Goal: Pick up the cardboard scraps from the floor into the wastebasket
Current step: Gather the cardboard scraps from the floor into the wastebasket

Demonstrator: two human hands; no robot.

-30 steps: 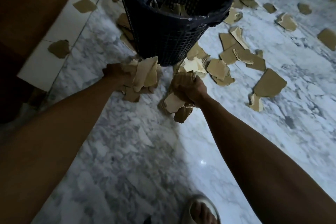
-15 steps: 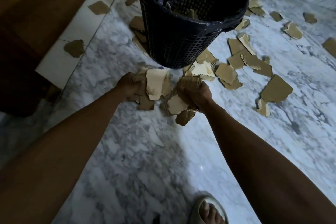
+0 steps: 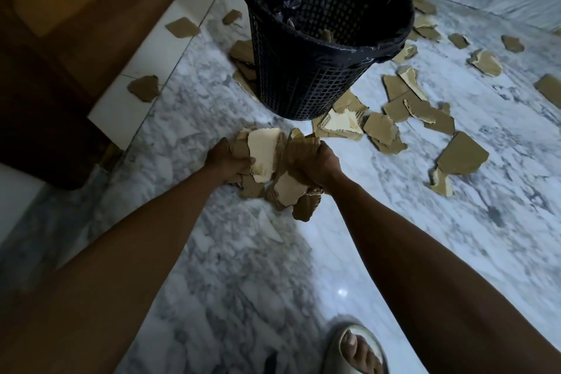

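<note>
While my left hand (image 3: 226, 161) and right hand (image 3: 315, 165) each clutch cardboard scraps (image 3: 264, 155) just short of the wastebasket (image 3: 306, 76), I'd lift both bundles well over the rim before releasing.

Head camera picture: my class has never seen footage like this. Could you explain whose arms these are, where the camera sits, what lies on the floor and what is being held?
The camera is worn on a person's head, looking down, so the two bare arms are the wearer's own. The left hand and right hand each grip a bundle of torn cardboard scraps. Ahead stands a black mesh wastebasket lined with a bag. More loose scraps lie scattered on the marble floor. A sandalled foot shows below.
</note>
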